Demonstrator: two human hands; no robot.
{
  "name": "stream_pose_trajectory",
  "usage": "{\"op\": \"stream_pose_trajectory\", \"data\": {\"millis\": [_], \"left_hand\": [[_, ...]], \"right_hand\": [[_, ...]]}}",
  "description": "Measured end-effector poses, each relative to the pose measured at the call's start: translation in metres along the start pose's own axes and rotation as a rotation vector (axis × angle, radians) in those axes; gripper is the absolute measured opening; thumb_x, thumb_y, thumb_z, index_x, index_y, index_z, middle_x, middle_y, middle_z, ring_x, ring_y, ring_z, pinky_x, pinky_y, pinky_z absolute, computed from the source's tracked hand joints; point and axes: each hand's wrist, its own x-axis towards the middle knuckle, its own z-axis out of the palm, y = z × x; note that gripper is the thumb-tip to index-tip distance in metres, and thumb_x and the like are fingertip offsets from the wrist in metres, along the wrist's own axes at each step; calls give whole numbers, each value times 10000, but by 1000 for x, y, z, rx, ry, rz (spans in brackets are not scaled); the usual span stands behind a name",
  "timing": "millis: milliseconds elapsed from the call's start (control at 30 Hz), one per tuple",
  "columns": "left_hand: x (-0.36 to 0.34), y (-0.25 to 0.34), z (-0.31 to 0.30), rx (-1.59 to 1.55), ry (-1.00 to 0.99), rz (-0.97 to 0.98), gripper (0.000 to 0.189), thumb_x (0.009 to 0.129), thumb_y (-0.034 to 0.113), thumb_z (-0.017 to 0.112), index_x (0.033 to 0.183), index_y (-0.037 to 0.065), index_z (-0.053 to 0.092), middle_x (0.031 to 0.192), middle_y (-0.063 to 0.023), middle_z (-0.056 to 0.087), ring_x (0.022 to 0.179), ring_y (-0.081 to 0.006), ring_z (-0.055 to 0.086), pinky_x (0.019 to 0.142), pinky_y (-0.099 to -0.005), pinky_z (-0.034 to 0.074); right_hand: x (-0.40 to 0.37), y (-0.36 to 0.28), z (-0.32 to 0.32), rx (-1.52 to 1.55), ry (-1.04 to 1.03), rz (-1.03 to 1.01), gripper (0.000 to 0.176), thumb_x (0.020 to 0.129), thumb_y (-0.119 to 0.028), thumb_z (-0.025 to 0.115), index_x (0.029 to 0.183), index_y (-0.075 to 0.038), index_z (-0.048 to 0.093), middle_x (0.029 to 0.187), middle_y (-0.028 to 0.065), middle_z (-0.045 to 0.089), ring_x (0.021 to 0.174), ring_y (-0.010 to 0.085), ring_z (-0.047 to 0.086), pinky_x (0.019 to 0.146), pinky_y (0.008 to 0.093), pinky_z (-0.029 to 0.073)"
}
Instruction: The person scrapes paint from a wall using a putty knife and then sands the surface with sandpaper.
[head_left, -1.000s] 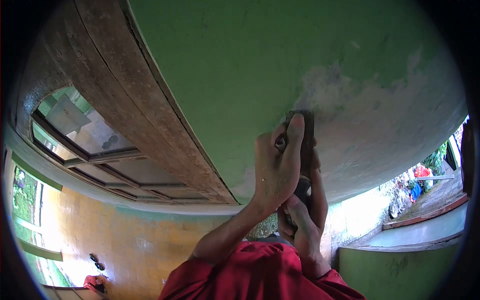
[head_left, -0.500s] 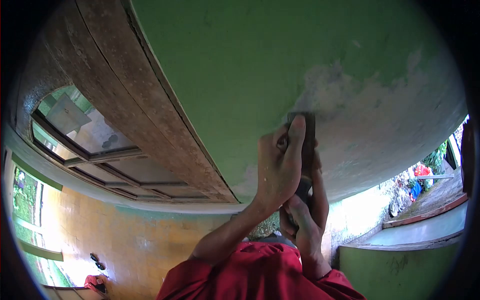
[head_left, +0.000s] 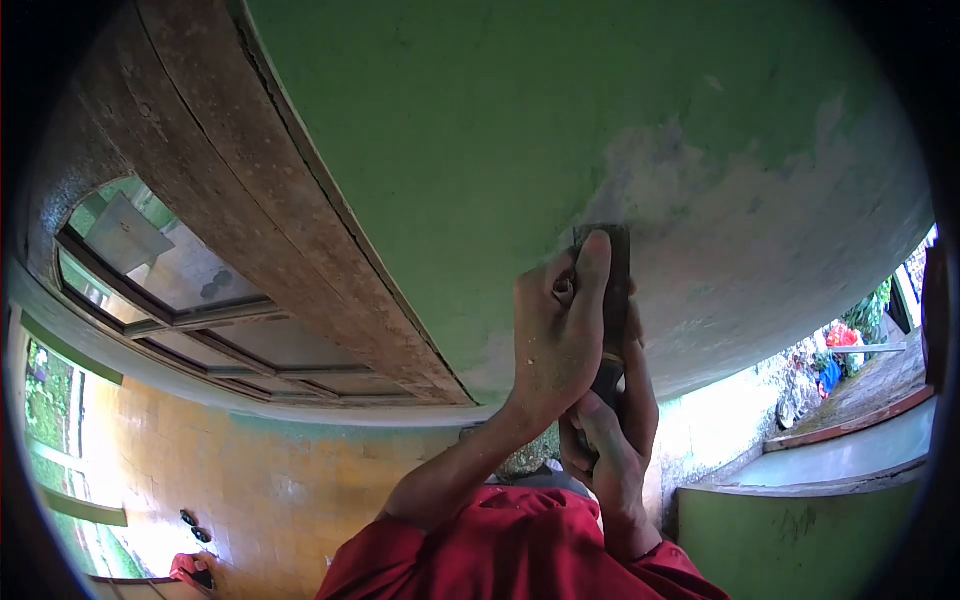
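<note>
While my left hand (head_left: 555,335) presses a scraper (head_left: 614,262) flat against the green wall (head_left: 450,150), my right hand (head_left: 605,445) grips its handle just below.

The scraper (head_left: 614,300) lies on the wall (head_left: 480,130) at centre frame, left hand (head_left: 555,335) above right hand (head_left: 605,445). The beam (head_left: 270,230) runs left of them; the window (head_left: 170,270) sits at far left.
</note>
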Motion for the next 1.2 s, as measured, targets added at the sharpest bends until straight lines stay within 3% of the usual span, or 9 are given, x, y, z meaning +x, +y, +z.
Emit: {"op": "stream_pose_trajectory", "data": {"millis": [333, 833, 933, 1067, 1133, 1200], "left_hand": [[3, 7, 4, -4, -6, 3, 480, 1033, 395, 525, 800, -18, 600, 607, -62, 603, 496, -136, 601, 464, -280, 499], [6, 3, 3, 28, -9, 47, 461, 1038, 375, 520, 793, -5, 610, 609, -55, 610, 504, -120, 601, 467, -269, 497], [-2, 4, 3, -14, -2, -21, 461, 1039, 374, 518, 790, -4, 607, 600, -54, 606, 497, -120, 596, 467, -267, 495], [6, 5, 6, 72, 14, 86, 459, 1040, 370, 517, 787, -3, 605, 594, -53, 602, 496, -118, 592, 466, -262, 490], [-1, 8, 6, 15, 27, -10, 468, 1049, 310, 511, 748, -37, 595, 620, -48, 609, 522, -94, 574, 458, -260, 425], [5, 5, 5, 67, 35, 35, 462, 1050, 307, 509, 753, -36, 596, 614, -48, 606, 518, -97, 575, 454, -263, 427]], "right_hand": [[0, -11, 3, 27, -16, 20, 825, 897, -114, 544, 1594, -74, 104, 757, 1, 561, 489, 39, 416, 442, 213, 288], [4, -9, 1, -2, -16, -7, 801, 905, -95, 522, 1588, -50, 106, 746, -3, 546, 469, 40, 398, 425, 217, 278], [3, -9, 3, -38, 12, -1, 801, 901, -83, 515, 1589, -56, 104, 731, -5, 544, 460, 40, 399, 423, 212, 285], [1, -18, 6, 14, -1, 24, 792, 906, -83, 512, 1590, -59, 113, 724, -14, 531, 474, 35, 399, 429, 204, 294], [-1, -8, 5, -10, 32, 17, 796, 905, -91, 515, 1590, -65, 113, 711, -16, 525, 468, 34, 400, 415, 200, 286], [5, -10, 6, 6, 19, -8, 797, 902, -87, 514, 1591, -66, 113, 710, -14, 528, 466, 35, 402, 413, 202, 283]]}}
